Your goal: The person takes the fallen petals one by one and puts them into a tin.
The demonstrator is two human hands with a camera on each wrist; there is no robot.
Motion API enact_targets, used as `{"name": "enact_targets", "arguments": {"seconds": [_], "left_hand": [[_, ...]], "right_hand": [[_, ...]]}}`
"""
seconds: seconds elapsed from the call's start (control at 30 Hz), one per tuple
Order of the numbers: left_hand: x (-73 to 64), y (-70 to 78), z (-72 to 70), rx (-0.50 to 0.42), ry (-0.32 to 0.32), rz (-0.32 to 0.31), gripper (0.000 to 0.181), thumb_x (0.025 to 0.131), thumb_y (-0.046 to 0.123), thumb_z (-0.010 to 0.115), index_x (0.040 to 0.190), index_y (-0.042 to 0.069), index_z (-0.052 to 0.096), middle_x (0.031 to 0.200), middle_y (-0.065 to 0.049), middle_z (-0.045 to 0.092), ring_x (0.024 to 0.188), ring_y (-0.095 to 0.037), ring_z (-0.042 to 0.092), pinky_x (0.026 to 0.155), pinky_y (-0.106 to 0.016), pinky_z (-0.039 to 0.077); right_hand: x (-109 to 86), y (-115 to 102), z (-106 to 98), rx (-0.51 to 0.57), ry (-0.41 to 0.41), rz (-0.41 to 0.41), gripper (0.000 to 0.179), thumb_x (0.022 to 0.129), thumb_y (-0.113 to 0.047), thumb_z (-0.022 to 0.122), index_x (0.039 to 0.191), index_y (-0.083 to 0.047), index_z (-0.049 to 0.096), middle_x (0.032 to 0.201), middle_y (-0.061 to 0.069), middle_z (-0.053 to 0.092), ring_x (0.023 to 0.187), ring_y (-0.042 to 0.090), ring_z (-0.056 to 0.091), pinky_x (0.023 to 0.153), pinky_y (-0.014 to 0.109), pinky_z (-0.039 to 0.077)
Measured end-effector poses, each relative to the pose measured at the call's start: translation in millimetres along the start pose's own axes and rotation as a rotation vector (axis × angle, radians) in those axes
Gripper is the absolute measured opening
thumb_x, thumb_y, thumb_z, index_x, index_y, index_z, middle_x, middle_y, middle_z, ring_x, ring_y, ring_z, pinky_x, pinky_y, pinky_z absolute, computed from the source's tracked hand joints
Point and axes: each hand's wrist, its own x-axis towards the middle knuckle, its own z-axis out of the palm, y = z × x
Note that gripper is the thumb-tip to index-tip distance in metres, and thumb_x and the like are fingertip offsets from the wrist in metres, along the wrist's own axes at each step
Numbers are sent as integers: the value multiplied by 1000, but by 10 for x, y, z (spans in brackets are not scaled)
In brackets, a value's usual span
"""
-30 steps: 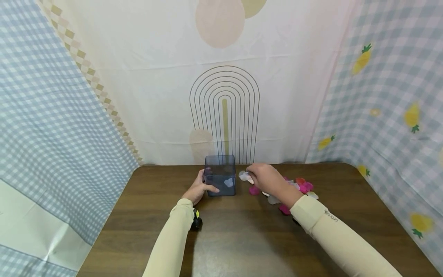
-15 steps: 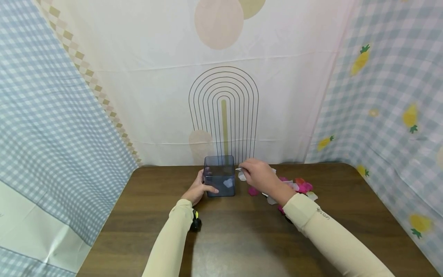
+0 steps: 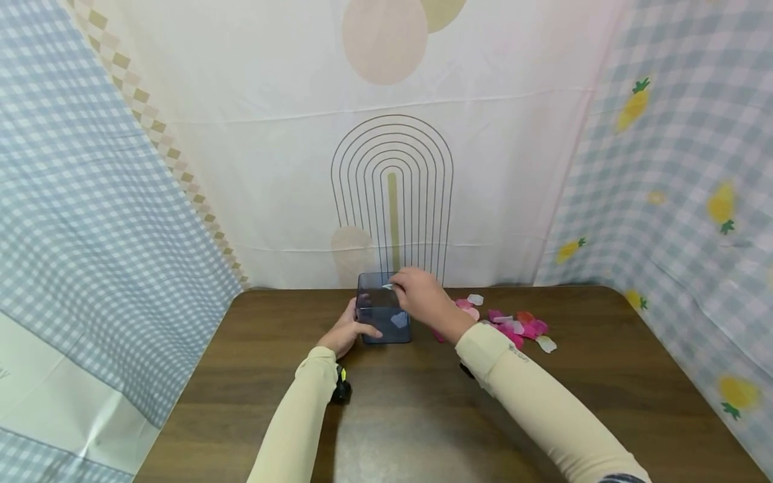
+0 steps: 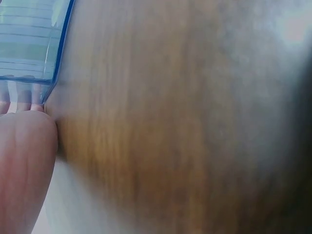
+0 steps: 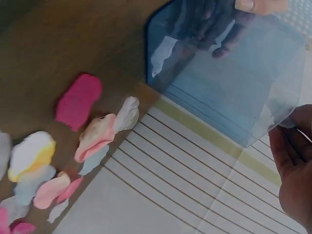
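Note:
A see-through bluish box (image 3: 394, 333) stands near the back of the table with its opening up. My left hand (image 3: 344, 333) grips it from the left, thumb across the front wall and fingers behind the side. Inside, a pale petal (image 3: 399, 319) shows through the front wall. Over the box's right rim, my right hand (image 3: 425, 302) pinches a white petal (image 3: 387, 286) between thumb and fingers. From the right wrist view, the right hand's fingers are right at the rim.
Loose petals in pink, white and red (image 3: 513, 327) lie to the box's right, one magenta petal (image 5: 79, 101) closest to it. Behind the table (image 3: 253, 376) hangs a patterned cloth (image 3: 278, 201), with checked cloth on both sides.
My right hand has lifted a white petal from the table and moved left with it to above the box. The left hand and box have stayed in place.

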Motion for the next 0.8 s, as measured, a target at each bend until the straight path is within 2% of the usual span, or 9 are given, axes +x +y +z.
{"name": "enact_targets", "arguments": {"seconds": [0.23,0.47,0.63,0.8], "left_hand": [[0,-2,13,-17,-2,-4,102,77,-1,80,161,14,25,162,-15,44,149,-33,43,128,-51,28],[-21,-2,45,-31,17,-9,98,77,-3,78,158,15,27,160,-16,46,147,-34,46,129,-51,29],[-17,12,57,-17,13,-1,99,77,-3,77,160,15,25,160,-16,45,148,-34,44,128,-51,30],[-1,-2,29,-21,17,-4,99,76,-4,78,159,16,28,159,-14,46,148,-33,44,129,-51,29]], "right_hand": [[282,-38,103,39,-161,134,18,102,-9,66,109,-6,82,105,8,81,95,22,75,85,38,62],[324,-84,207,103,-255,246,23,103,-8,62,115,-4,81,115,12,81,101,25,77,86,39,63],[322,-68,208,95,-308,273,25,105,-9,60,119,-6,80,119,12,80,106,27,77,91,42,63],[340,-53,247,82,-318,269,26,104,-10,60,121,-6,80,120,11,80,108,26,76,91,40,63]]}}
